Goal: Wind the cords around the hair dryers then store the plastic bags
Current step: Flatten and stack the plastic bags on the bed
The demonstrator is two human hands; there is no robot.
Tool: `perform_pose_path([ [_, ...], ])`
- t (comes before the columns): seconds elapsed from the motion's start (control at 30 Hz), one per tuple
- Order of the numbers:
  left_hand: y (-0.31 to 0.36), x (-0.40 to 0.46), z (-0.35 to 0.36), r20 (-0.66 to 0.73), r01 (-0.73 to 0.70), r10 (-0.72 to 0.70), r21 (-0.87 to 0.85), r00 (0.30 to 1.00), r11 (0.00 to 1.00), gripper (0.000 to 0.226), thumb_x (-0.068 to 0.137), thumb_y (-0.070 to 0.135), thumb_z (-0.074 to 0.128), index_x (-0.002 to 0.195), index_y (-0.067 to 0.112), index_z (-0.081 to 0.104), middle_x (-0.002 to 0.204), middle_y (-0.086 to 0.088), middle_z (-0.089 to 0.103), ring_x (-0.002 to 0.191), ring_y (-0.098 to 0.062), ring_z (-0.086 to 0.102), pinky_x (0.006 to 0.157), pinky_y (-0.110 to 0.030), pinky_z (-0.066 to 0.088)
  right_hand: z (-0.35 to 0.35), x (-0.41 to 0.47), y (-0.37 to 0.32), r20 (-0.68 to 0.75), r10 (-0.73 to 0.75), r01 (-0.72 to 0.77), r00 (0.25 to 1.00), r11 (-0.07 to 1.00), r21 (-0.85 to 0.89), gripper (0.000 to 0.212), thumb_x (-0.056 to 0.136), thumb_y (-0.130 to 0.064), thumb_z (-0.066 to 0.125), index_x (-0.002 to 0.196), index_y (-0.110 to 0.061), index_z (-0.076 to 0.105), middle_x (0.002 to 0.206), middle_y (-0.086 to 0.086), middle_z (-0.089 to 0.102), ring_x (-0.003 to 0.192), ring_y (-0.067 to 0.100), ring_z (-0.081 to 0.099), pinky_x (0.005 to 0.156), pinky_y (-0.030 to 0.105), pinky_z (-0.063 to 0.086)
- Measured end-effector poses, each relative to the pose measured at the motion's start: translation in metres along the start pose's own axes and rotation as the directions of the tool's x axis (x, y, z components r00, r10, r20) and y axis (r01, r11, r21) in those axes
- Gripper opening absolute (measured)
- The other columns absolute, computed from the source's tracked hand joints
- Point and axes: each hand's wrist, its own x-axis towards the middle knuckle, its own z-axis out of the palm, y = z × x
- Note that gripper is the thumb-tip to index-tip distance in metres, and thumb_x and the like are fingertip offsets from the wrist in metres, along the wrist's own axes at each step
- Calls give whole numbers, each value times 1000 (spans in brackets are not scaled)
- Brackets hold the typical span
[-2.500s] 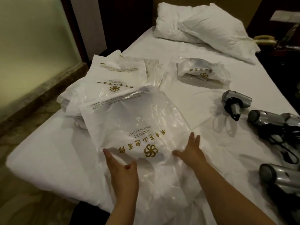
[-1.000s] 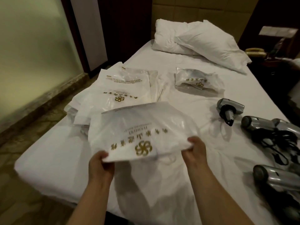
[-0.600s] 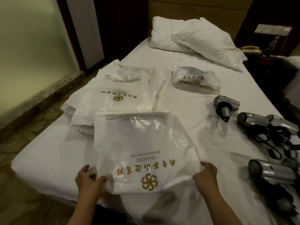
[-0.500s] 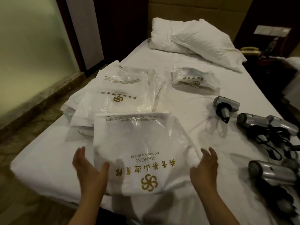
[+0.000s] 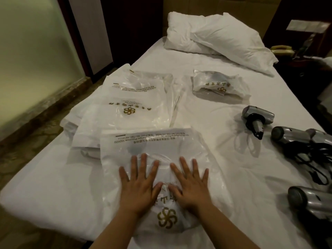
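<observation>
A white plastic bag (image 5: pixel 152 146) with a gold flower logo lies flat on the bed near its front edge. My left hand (image 5: pixel 138 184) and my right hand (image 5: pixel 190 182) press on it side by side, palms down and fingers spread. Behind it lies a stack of the same bags (image 5: pixel 129 105). A small folded bag (image 5: pixel 219 85) lies further back. At the right are silver hair dryers: one with its cord wound round the handle (image 5: pixel 256 119), two with loose black cords (image 5: pixel 296 139), and another at the near right (image 5: pixel 309 202).
The bed (image 5: pixel 45 177) has a white sheet, and two white pillows (image 5: pixel 221 40) lie at its head. A dark nightstand with a phone (image 5: pixel 282 49) stands at the right. A patterned floor (image 5: pixel 27 141) and a pale wall lie to the left.
My hands lifted the bag by its near corners, laid it flat on the bed and let go. Both palms now press down on its middle.
</observation>
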Motion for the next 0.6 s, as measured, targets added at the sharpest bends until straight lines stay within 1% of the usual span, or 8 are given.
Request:
perform_pose_path([
  [0.07, 1, 0, 6, -23, 43, -44, -52, 999, 998, 69, 93, 63, 9, 151, 27, 10, 157, -15, 12, 142, -38, 12, 109, -55, 2, 4, 3, 0, 8, 23, -23, 1000, 1000, 16, 64, 69, -72, -4, 124, -58, -32, 135, -21, -47, 129, 18, -43, 98, 51, -33],
  [0.2, 0, 3, 14, -29, 14, -16, -66, 999, 998, 69, 93, 63, 10, 152, 26, 8, 157, -16, 8, 143, -36, 7, 110, -51, 1, 13, 8, 5, 49, 49, -50, 998, 998, 30, 65, 70, -73, -3, 125, -55, -34, 137, -20, -43, 134, 18, -36, 106, 52, -25],
  [0.3, 2, 3, 9, -5, 16, -16, -88, 1000, 996, 68, 93, 65, 9, 152, 30, 5, 158, -14, 6, 144, -31, 4, 111, -46, -1, 15, 13, 6, 90, 84, -89, 992, 995, 47, 67, 86, -70, 9, 135, -48, -29, 140, -17, -39, 140, 22, -28, 111, 50, -20],
  [0.37, 5, -3, 1, -16, 63, -65, -97, 998, 993, 68, 92, 65, 9, 151, 31, 2, 158, -14, 6, 144, -29, 1, 111, -47, -5, 15, 12, 5, 82, 132, -137, 988, 989, 55, 69, 88, -68, 11, 143, -42, -22, 146, -13, -36, 141, 24, -26, 112, 49, -18],
  [0.4, 6, -6, -2, -26, 107, -111, -107, 993, 988, 70, 92, 63, 15, 151, 27, 7, 157, -17, 12, 142, -31, 4, 112, -51, -2, 14, 9, 6, 58, 172, -175, 983, 983, 54, 74, 83, -72, 7, 145, -39, -19, 150, -9, -32, 142, 25, -25, 112, 48, -17],
  [0.47, 5, -15, -7, -59, 205, -213, -116, 975, 972, 80, 85, 56, 38, 148, 11, 20, 149, -25, 27, 136, -39, 17, 107, -63, 15, 11, 1, 8, -17, 277, -275, 961, 960, 61, 89, 72, -74, -1, 149, -30, -12, 156, 0, -23, 143, 27, -20, 113, 46, -14],
  [0.53, 1, -26, -9, -72, 311, -324, -147, 943, 939, 92, 74, 53, 59, 142, 1, 26, 143, -30, 34, 131, -43, 24, 96, -68, 24, 7, -7, 11, -64, 376, -371, 924, 926, 74, 88, 81, -73, 17, 151, -21, -2, 158, 7, -14, 145, 30, -13, 116, 47, -7],
  [0.6, -2, -34, -16, -37, 436, -454, -221, 890, 872, 98, 75, 57, 62, 145, 1, 24, 147, -31, 27, 135, -45, 23, 97, -71, 22, 1, -15, 13, -79, 456, -449, 886, 888, 100, 87, 86, -68, 33, 150, -19, 1, 158, 8, -9, 145, 34, -9, 116, 51, -1],
])
